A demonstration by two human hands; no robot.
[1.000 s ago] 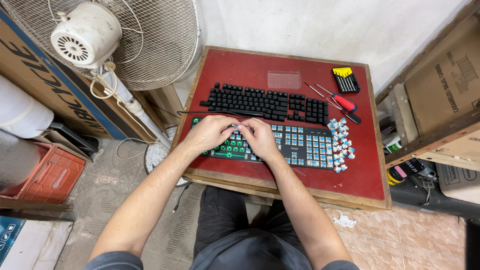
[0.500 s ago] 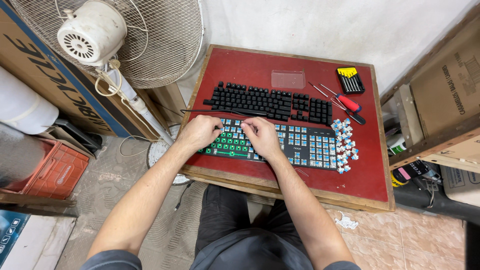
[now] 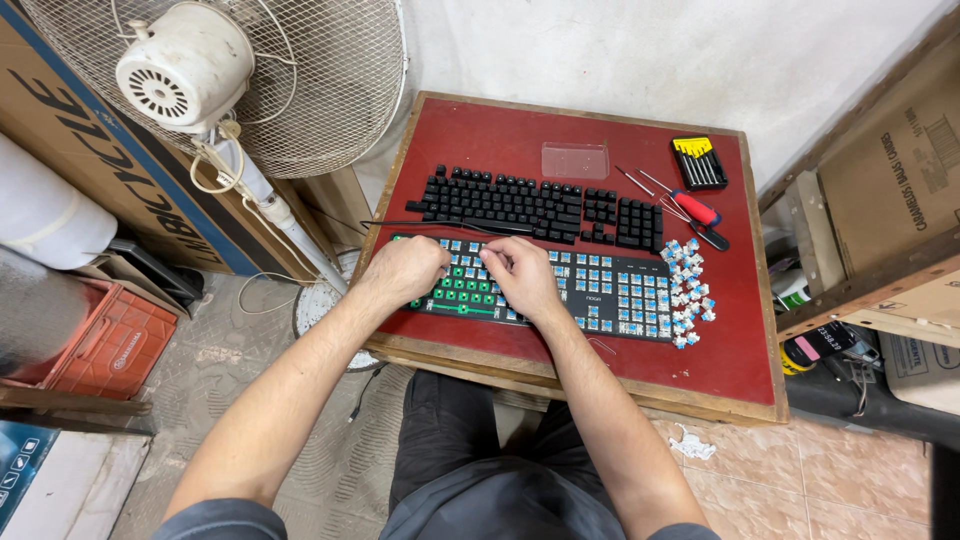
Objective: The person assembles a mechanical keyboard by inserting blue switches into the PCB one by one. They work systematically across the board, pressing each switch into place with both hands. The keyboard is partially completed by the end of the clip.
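A stripped keyboard (image 3: 610, 292) with bare blue switches lies on the red table top (image 3: 730, 370); its left part shows a green board. My left hand (image 3: 405, 270) lies curled over the keyboard's left end and grips it. My right hand (image 3: 525, 278) is beside it, fingers bent down onto the switches near the top row. What the fingertips pinch is hidden. A set of black keycaps (image 3: 540, 205) lies in keyboard layout just behind. A pile of loose blue switches (image 3: 687, 292) sits at the keyboard's right end.
Two screwdrivers, one with a red handle (image 3: 695, 208), a small screwdriver set (image 3: 700, 162) and a clear plastic piece (image 3: 575, 160) lie at the table's back. A white fan (image 3: 230, 80) stands at left, a red crate (image 3: 105, 345) on the floor, cardboard boxes (image 3: 890, 190) at right.
Both hands have stayed on the keyboard's left part, with only small shifts of the fingers. The view has shifted a little.
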